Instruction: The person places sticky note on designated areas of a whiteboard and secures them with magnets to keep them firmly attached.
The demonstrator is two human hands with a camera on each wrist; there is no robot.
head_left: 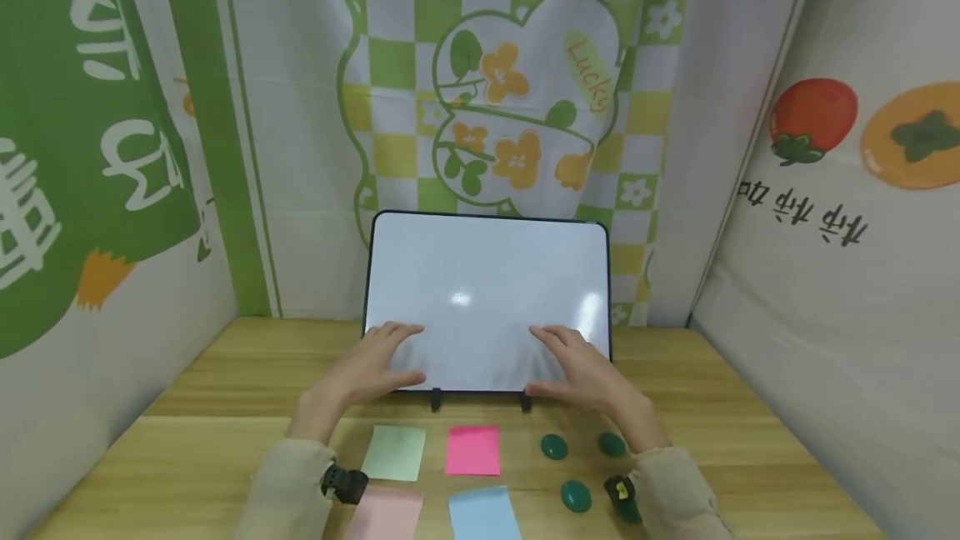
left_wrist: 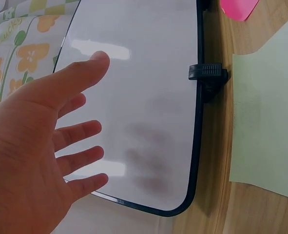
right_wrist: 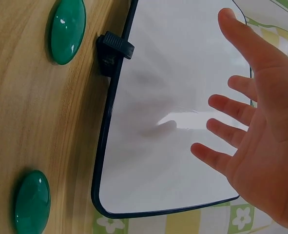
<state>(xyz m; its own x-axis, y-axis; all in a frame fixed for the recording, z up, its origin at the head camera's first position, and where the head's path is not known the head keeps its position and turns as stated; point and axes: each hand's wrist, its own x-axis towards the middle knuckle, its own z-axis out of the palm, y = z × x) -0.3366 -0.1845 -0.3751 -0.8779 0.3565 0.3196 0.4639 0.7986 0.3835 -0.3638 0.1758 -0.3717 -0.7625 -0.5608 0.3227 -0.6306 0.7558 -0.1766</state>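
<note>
A whiteboard (head_left: 487, 290) with a black rim stands upright on the table, its lower edge in two black clips (head_left: 436, 400). My left hand (head_left: 375, 363) is in front of its lower left part, fingers spread and holding nothing. On the other side my right hand (head_left: 581, 369) mirrors it, also spread before the lower right part. Both wrist views show straight, parted fingers over the white surface. Nearest the left forearm lie a green sticky note (head_left: 395, 452) and a pink one (head_left: 386, 515). Green oval magnets (head_left: 554, 447) lie by the right forearm.
A bright pink sticky note (head_left: 472, 450) and a blue one (head_left: 484, 513) lie in the middle front of the wooden table (head_left: 202, 407). Behind the board hangs a checked green cloth (head_left: 397, 65). Printed fabric walls (head_left: 825, 290) enclose both sides.
</note>
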